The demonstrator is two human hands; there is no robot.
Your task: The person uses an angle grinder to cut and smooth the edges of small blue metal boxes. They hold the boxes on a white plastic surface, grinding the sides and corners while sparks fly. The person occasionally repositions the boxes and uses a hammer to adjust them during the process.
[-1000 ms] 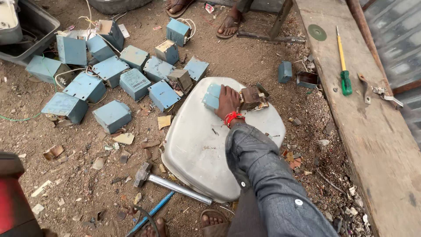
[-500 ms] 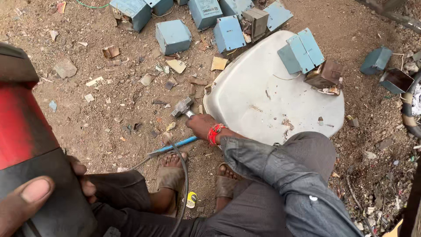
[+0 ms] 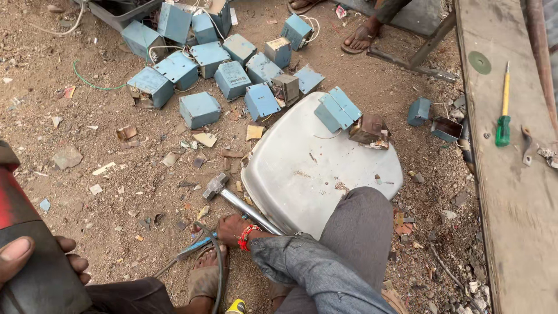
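Observation:
My right hand (image 3: pixel 230 229), with a red band at the wrist, is down on the dirt just left of a hammer's metal handle (image 3: pixel 247 210). Its fingers curl around the near end of a blue-handled screwdriver (image 3: pixel 196 248) that lies on the ground. The hammer head (image 3: pixel 214 186) rests beside an upturned white tub (image 3: pixel 325 168). My left hand (image 3: pixel 23 261) grips a red and black cylinder (image 3: pixel 20 232) at the bottom left corner. On the tub sit a blue metal box (image 3: pixel 337 108) and a brown transformer core (image 3: pixel 369 130).
Several blue metal boxes (image 3: pixel 199 109) are heaped on the dirt behind the tub, some with wires. A wooden plank (image 3: pixel 511 192) on the right carries a green-and-yellow screwdriver (image 3: pixel 503 122). Another person's sandalled foot (image 3: pixel 360 38) is at the top. My feet (image 3: pixel 206 273) are below my hand.
My right hand left the boxes on top of the tub and came down to the ground by the hammer and blue screwdriver. The cylinder in my left hand came into view.

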